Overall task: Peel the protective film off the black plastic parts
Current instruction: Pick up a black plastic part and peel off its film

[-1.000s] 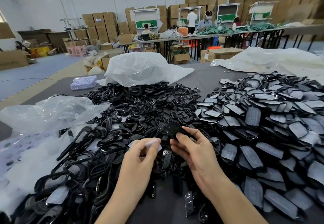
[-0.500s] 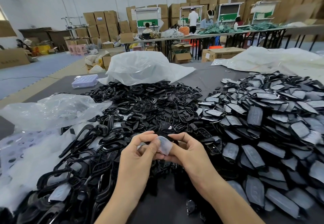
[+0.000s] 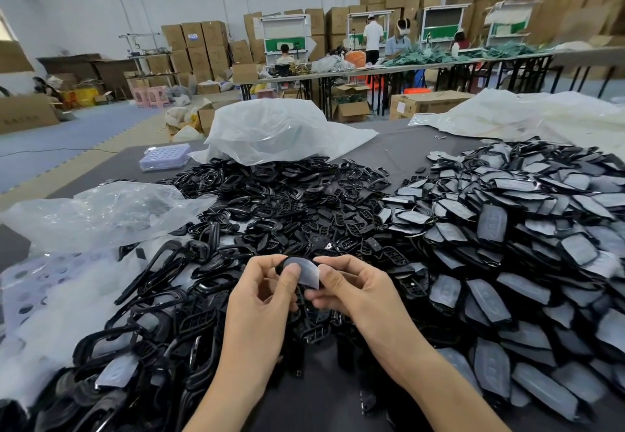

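Over the near counter (image 3: 399,147) the left hand (image 3: 267,299) grips a black plastic part (image 3: 283,263) while the right hand (image 3: 355,293) pinches its half-lifted film (image 3: 309,274); a bare heap (image 3: 287,205) lies centre, and a large filmed heap (image 3: 507,245) at right awaits peeling.

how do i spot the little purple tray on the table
Start at the big white plastic bag at the far side of the dark table. Just left of it lies the tray, the only raised lilac box with rows of round dimples.

Small black part (image 3: 283,263) held aloft, its pale film (image 3: 309,276) half peeled.
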`<state>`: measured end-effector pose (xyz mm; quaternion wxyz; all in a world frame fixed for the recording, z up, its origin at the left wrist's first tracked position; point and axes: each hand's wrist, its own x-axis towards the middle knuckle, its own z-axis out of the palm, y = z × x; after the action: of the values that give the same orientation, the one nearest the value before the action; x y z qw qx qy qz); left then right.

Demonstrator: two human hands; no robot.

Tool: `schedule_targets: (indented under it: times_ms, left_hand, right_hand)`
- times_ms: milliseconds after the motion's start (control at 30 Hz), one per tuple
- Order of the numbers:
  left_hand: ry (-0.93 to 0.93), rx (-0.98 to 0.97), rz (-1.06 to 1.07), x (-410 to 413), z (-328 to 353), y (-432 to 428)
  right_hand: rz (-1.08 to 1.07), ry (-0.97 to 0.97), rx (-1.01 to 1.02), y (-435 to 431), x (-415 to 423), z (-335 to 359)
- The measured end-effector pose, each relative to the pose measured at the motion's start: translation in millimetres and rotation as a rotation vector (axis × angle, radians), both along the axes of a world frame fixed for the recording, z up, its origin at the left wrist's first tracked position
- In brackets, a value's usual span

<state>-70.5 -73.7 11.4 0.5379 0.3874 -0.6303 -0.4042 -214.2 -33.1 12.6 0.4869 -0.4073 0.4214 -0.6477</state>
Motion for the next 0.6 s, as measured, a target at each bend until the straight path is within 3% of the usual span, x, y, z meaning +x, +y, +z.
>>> schedule_targets:
  times_ms: [100, 267, 600]
  left_hand:
    - [0.004, 0.008, -0.014, 0.6, 0.7, -1.4]
    - [0.001, 0.039, -0.053, -3.2, 0.3, 1.5]
    - [-0.087, 0.086, -0.082, -1.4, -0.5, -1.7]
  right_hand:
    - [0.012, 0.01, -0.013, 0.3, 1.2, 1.6]
    - [-0.112, 0.203, -0.045, -0.5, 2.9, -3.0]
    - [-0.078, 0.188, -0.022, 0.2, -0.1, -3.3]
